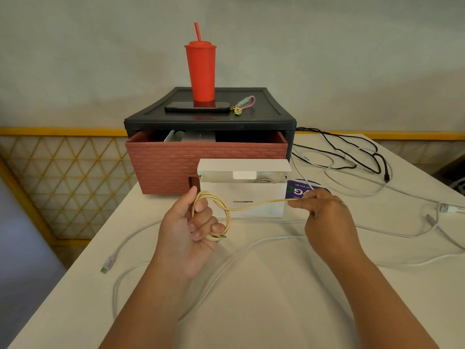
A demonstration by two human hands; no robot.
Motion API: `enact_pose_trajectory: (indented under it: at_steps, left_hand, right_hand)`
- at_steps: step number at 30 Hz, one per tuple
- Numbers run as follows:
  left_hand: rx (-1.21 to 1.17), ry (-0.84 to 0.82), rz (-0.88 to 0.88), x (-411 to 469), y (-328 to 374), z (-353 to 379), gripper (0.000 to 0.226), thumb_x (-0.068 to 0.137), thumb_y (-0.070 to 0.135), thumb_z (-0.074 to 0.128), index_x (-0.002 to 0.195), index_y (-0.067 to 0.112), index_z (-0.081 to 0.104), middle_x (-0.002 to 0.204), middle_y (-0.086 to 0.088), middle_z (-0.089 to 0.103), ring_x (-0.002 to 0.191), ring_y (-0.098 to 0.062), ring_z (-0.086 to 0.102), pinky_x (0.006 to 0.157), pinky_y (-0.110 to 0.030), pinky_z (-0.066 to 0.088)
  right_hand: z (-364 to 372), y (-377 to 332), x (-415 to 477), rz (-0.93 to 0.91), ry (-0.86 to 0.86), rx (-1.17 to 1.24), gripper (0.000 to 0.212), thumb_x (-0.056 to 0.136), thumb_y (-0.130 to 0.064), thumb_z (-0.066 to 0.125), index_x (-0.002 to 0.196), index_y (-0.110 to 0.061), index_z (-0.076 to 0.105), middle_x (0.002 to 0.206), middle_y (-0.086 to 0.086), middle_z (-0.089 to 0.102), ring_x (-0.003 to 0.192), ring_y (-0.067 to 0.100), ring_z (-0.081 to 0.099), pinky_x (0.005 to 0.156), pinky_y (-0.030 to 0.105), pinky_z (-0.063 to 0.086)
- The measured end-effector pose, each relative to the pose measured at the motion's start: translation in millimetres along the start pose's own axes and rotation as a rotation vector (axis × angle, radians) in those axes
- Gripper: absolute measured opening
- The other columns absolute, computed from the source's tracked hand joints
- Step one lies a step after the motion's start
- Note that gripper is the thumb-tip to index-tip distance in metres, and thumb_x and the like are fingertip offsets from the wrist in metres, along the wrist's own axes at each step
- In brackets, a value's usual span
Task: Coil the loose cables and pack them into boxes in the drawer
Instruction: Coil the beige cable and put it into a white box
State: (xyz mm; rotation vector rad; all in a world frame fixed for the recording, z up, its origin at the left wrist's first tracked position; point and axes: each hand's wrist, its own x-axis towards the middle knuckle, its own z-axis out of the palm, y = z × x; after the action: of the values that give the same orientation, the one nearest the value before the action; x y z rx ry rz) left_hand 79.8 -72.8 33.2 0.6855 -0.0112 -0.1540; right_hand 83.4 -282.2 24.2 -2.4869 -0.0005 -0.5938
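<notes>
Brick-textured plastic drawer (176, 162); matt cardboard box (251, 197).

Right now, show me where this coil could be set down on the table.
Bare table between the drawer front and the white cables left of the left hand. Another patch between the forearms, ringed by white loops. Crowded: right of the white box, where the black cable and white ones tangle beyond the right hand pinching the cream cable.

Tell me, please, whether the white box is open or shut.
Open. The white box has its lid flap raised at the back, leaving the top uncovered.
</notes>
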Motion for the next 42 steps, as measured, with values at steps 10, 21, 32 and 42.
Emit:
enact_pose_trajectory:
  at_steps: [10, 21, 32, 42]
  left_hand:
    - [0.002, -0.008, 0.029, -2, -2, 4, 0.032, 0.077, 0.03, 0.05, 0.049, 0.016, 0.046, 0.035, 0.008, 0.023, 0.026, -0.005, 0.022, 0.04, -0.018, 0.036]
    - [-0.022, -0.062, -0.044, -8, -14, 11, 0.035, 0.081, 0.03, 0.048, 0.05, 0.016, 0.045, 0.034, 0.007, 0.024, 0.027, -0.005, 0.023, 0.043, -0.019, 0.042]
    - [-0.003, -0.419, -0.236, -8, -18, 5, 0.03, 0.081, 0.03, 0.068, 0.059, 0.013, 0.054, 0.06, -0.001, 0.051, 0.063, -0.015, 0.057, 0.067, -0.027, 0.051]
    - [0.049, -0.576, -0.489, -9, -15, -4, 0.034, 0.097, 0.02, 0.035, 0.105, -0.003, 0.058, 0.074, -0.011, 0.066, 0.089, -0.026, 0.062, 0.091, -0.04, 0.045]
  right_hand:
    - [5, -25, -14, 0.028, -0.133, -0.098, 0.022, 0.08, -0.037, 0.061, 0.078, -0.018, 0.051, 0.08, 0.0, 0.06, 0.08, 0.02, 0.052, 0.062, 0.029, 0.039]
    - [2, -54, -28, -0.105, -0.26, 0.588, 0.017, 0.089, -0.015, 0.058, 0.08, -0.027, 0.065, 0.057, -0.003, 0.058, 0.051, 0.012, 0.044, 0.05, 0.013, 0.034]
    - [-10, -43, -17, 0.365, -0.744, 1.428, 0.026, 0.072, -0.026, 0.049, 0.065, -0.007, 0.066, 0.037, -0.004, 0.028, 0.032, 0.004, 0.015, 0.036, 0.013, 0.015]
    - [-6, -23, -8, 0.392, -1.209, 1.603, 0.024, 0.064, -0.032, 0.075, 0.062, -0.01, 0.066, 0.044, -0.008, 0.022, 0.034, 0.005, 0.016, 0.033, 0.013, 0.028]
